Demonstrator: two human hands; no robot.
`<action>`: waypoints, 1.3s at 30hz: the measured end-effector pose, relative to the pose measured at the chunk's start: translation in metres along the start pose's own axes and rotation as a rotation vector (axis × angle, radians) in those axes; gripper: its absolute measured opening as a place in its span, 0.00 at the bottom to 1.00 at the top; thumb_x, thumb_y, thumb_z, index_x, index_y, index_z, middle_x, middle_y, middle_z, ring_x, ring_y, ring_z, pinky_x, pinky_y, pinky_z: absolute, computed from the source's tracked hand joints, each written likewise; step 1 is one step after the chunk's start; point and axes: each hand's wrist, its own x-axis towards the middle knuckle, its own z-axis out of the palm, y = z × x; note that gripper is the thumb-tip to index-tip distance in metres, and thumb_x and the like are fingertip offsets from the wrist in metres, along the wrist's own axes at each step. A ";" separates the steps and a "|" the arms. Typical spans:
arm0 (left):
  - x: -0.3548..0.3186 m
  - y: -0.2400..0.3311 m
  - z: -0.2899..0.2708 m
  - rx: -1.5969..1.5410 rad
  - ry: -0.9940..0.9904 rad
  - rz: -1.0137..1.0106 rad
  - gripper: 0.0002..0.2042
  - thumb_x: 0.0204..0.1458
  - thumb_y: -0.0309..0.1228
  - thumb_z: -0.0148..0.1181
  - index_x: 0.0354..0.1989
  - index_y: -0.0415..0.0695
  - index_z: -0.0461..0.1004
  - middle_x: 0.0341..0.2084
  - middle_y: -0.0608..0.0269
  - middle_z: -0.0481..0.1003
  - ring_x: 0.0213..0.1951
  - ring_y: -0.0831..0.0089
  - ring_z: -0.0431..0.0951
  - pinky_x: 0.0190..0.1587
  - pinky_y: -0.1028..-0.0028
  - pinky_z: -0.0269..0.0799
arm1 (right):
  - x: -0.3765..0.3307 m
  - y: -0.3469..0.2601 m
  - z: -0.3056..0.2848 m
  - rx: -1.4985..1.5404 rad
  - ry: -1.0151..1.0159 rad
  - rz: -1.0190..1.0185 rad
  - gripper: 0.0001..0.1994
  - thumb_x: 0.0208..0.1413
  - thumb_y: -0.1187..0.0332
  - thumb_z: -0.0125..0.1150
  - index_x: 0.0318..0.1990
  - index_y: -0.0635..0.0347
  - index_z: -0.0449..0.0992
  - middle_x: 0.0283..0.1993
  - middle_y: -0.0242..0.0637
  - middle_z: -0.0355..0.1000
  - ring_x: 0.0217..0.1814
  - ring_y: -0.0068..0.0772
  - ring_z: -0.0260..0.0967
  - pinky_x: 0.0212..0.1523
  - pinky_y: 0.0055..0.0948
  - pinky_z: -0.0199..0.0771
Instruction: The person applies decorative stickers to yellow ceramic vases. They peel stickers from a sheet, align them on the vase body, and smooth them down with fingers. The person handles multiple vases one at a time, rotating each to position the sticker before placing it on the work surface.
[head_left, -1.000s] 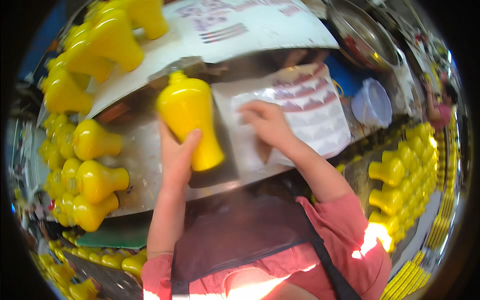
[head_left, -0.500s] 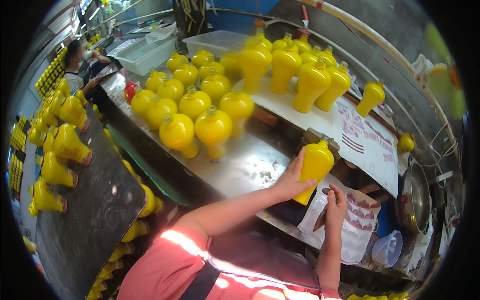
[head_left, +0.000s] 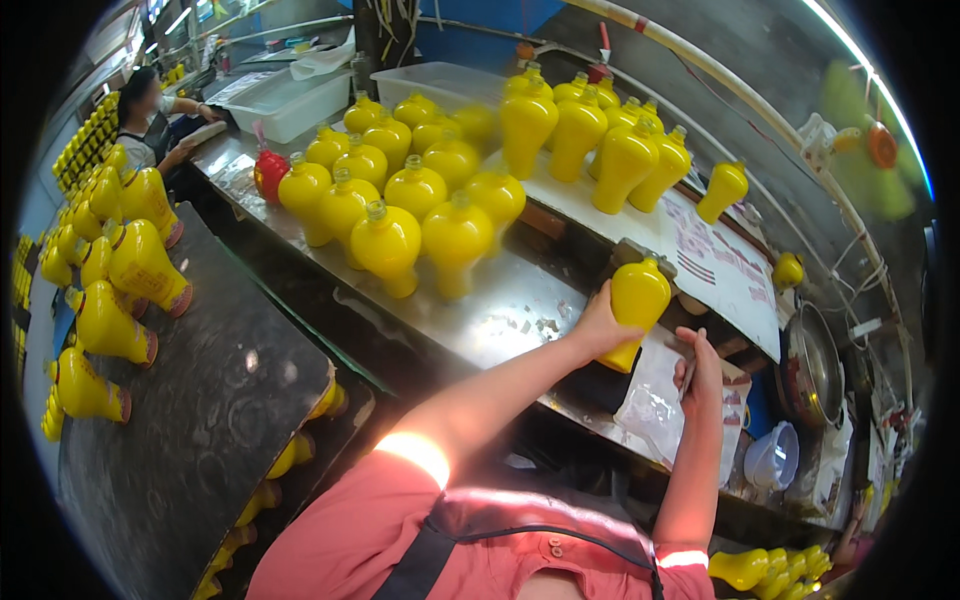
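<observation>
My left hand (head_left: 603, 330) is wrapped round a glossy yellow bottle (head_left: 641, 297) with broad shoulders and a short neck. The bottle stands nearly upright, its neck near a dark blocky support (head_left: 648, 257). Just right of it, apart from the bottle, my right hand (head_left: 703, 370) is closed round a thin flat tool (head_left: 688, 376), mostly hidden by the fingers. Beneath both hands lies a whitish sheet (head_left: 650, 405) beside a piece printed with dark reddish patterns (head_left: 733, 405).
Several yellow bottles (head_left: 385, 245) crowd the metal table (head_left: 470, 330) on the left. More stand on a raised white board (head_left: 700, 240). A red squeeze bottle (head_left: 270, 175), clear bins (head_left: 290, 105), a metal pan (head_left: 812, 365) and a white bucket (head_left: 772, 455) are around. A co-worker (head_left: 150, 120) sits far left.
The view has shifted slightly. My right hand has turned and risen a little, so the flat tool shows less. My left hand keeps its hold on the yellow bottle.
</observation>
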 end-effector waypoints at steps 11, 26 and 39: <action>0.005 -0.014 -0.003 -0.139 -0.075 0.048 0.64 0.39 0.33 0.78 0.79 0.43 0.30 0.71 0.41 0.55 0.72 0.50 0.58 0.73 0.64 0.54 | 0.017 0.046 -0.014 -0.133 0.100 0.036 0.12 0.67 0.61 0.59 0.44 0.60 0.81 0.33 0.32 0.77 0.13 0.18 0.58 0.13 0.21 0.55; 0.002 0.026 -0.030 0.091 -0.340 -0.194 0.57 0.48 0.34 0.71 0.77 0.41 0.32 0.68 0.43 0.60 0.70 0.52 0.62 0.71 0.59 0.58 | 0.169 -0.113 0.083 -0.965 -0.460 -0.243 0.13 0.61 0.61 0.62 0.41 0.63 0.81 0.26 0.39 0.77 0.23 0.35 0.76 0.26 0.31 0.73; -0.002 0.057 -0.024 0.343 -0.244 -0.357 0.58 0.45 0.42 0.74 0.77 0.39 0.36 0.66 0.30 0.62 0.65 0.39 0.68 0.67 0.55 0.65 | 0.224 -0.119 0.138 -1.536 -0.845 -0.294 0.14 0.53 0.57 0.67 0.34 0.61 0.80 0.36 0.48 0.79 0.41 0.55 0.77 0.43 0.48 0.77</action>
